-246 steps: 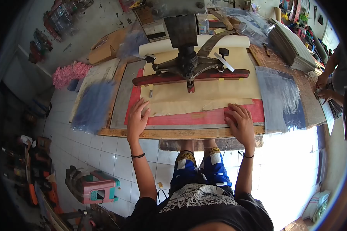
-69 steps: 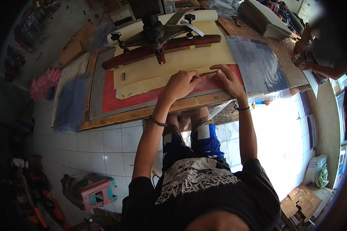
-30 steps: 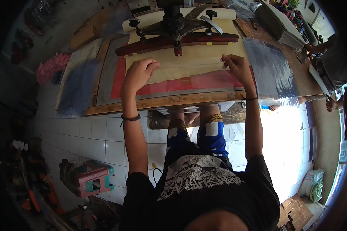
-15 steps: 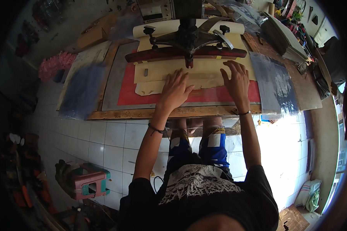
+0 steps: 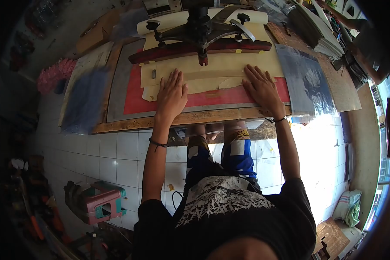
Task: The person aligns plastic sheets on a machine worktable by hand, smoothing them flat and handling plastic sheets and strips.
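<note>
While the yellow paper lies spread over the middle of the table, its ragged near edge overlapping a red sheet, both hands rest palm down along that edge. The left hand has its fingers stretched out and nearly together, thumb apart, with the tips on the paper; the right hand lies near the paper's other end, fingers a little spread. Neither seems to grip anything, though what is under the palms is hidden. I judge the step in hand to be pressing or smoothing the paper flat; the next move calls for light, even pressure from both palms, since the torn edge (it looks thin and uneven) could catch or lift. A small grey piece lies on the paper just beside the left fingertips. Beyond the hands, a dark red bar on a black metal frame spans the paper, and a pale roll lies behind it. A clear plastic sheet covers the table to the right, while the wooden edge runs below both wrists.
</note>
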`<action>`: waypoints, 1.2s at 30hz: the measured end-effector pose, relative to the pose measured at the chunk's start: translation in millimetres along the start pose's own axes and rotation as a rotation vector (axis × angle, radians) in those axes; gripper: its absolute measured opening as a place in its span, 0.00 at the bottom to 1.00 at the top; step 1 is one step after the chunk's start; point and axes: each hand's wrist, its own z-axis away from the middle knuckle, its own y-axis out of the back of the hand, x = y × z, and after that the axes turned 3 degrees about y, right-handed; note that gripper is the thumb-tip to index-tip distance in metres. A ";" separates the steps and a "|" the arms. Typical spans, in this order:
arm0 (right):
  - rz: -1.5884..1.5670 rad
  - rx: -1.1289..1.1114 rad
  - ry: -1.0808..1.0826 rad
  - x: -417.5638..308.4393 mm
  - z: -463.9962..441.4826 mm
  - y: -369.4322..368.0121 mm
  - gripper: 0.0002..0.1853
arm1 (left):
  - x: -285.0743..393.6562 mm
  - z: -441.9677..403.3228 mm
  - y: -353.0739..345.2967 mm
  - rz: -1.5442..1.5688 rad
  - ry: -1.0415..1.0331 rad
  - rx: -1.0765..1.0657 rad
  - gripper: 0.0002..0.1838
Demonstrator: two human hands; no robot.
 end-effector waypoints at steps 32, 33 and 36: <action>-0.161 -0.052 0.266 7.8 -73.7 -28.4 0.33 | -48.6 -59.7 6.9 0.073 0.107 -0.071 0.34; -0.158 -0.049 0.266 7.3 -73.4 -28.3 0.33 | -48.7 -60.4 7.1 0.086 0.104 -0.065 0.33; -0.186 -0.029 0.289 7.9 -72.5 -28.1 0.33 | -52.9 -59.2 6.9 0.144 0.123 -0.008 0.31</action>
